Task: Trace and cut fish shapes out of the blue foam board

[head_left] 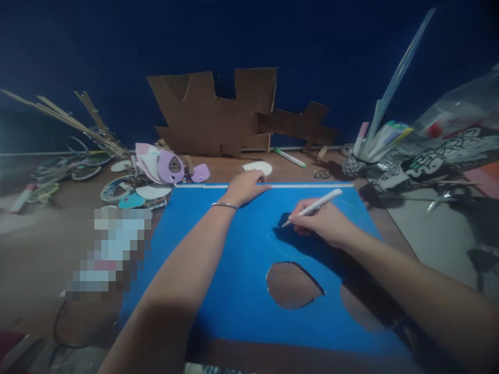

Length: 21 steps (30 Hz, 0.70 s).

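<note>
My right hand pinches a white marker pen, its tip pointing down and left at a blue sheet. A faint curved line is drawn on the sheet below that hand. Closer to me, a leaf-shaped hole is cut through the blue sheet and shows the brown table. A second cut-out lies partly under my right forearm's shadow. My left hand, with a bangle at the wrist, lies on the sheet's far edge, thumb apart from the bent fingers. Just beyond it is a white rounded cutout.
Cut cardboard leans on the dark blue wall. Purple fish-like cutouts, tape rolls and sticks are at the left. A green-capped marker lies at the back. On the right are a patterned pen holder and scissors.
</note>
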Each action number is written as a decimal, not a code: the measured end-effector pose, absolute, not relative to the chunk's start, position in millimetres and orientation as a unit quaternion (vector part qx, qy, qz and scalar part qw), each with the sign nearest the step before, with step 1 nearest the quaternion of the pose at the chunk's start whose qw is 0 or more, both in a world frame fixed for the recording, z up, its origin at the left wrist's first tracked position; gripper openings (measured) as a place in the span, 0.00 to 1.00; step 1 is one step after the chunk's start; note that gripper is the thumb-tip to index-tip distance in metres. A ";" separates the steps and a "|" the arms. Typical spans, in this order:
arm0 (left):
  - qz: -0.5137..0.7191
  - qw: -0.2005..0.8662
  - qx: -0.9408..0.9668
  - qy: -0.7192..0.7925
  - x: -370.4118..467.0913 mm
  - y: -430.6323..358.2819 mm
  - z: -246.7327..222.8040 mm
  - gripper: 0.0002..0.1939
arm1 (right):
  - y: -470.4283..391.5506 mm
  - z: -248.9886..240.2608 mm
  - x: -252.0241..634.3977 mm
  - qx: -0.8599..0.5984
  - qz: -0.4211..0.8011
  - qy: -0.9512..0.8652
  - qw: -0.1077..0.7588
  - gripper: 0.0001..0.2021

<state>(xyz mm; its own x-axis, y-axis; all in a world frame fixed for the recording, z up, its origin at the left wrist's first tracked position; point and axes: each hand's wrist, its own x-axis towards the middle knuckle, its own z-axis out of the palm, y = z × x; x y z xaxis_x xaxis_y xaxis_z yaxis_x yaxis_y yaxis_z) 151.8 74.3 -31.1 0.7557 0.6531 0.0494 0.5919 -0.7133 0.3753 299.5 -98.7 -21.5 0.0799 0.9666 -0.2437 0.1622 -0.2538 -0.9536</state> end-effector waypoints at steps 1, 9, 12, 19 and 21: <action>0.090 0.170 0.921 0.338 151.8 74.4 -31.2 0.16 | -98.6 -21.8 299.7 -0.613 0.501 -0.459 0.403 0.10; 0.089 0.166 0.923 0.336 152.3 75.3 -31.8 0.16 | -97.8 -24.6 301.4 -0.617 0.494 -0.463 0.402 0.12; 0.090 0.161 0.924 0.335 152.1 75.1 -31.5 0.15 | -97.5 -25.0 302.3 -0.615 0.495 -0.463 0.402 0.12; 0.096 0.166 0.925 0.328 152.2 76.5 -33.3 0.16 | -97.2 -24.1 302.6 -0.615 0.499 -0.459 0.403 0.11; 0.098 0.167 0.925 0.326 152.1 76.7 -33.8 0.16 | -97.3 -24.1 302.5 -0.617 0.498 -0.457 0.403 0.11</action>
